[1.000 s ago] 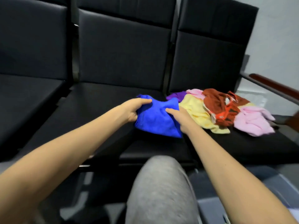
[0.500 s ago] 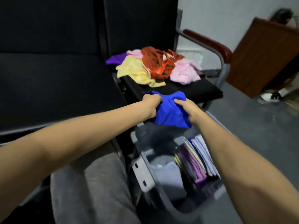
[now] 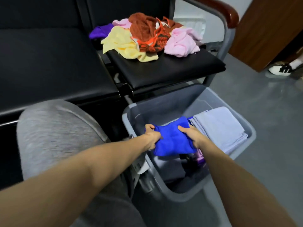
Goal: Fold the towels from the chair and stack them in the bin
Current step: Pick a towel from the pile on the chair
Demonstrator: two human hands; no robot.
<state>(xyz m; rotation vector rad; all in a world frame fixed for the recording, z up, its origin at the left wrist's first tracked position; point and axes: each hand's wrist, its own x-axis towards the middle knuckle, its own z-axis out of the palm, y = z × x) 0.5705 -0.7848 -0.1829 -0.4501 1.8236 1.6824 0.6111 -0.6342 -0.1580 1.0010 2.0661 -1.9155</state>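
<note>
We hold the blue towel (image 3: pixel 172 141) above the bin (image 3: pixel 164 102), left grip (image 3: pixel 151 136) and right grip (image 3: pixel 191 136) clenching its ends, its length across the bin

Waiting room or office — linked black chairs (image 3: pixel 49 59), grey floor (image 3: pixel 262 112).

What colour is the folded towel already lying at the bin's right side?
Pale lavender-grey towel, plain, seen in the head view.

I see my left hand (image 3: pixel 151 136) and right hand (image 3: pixel 191 136) gripping a folded blue towel (image 3: pixel 172 140) over the bin (image 3: pixel 165 99). Inside the bin a lavender towel (image 3: pixel 219 128) lies right of it. Behind the bin, loose towels (image 3: pixel 147 36) pile on the chair (image 3: pixel 164 69).
</note>
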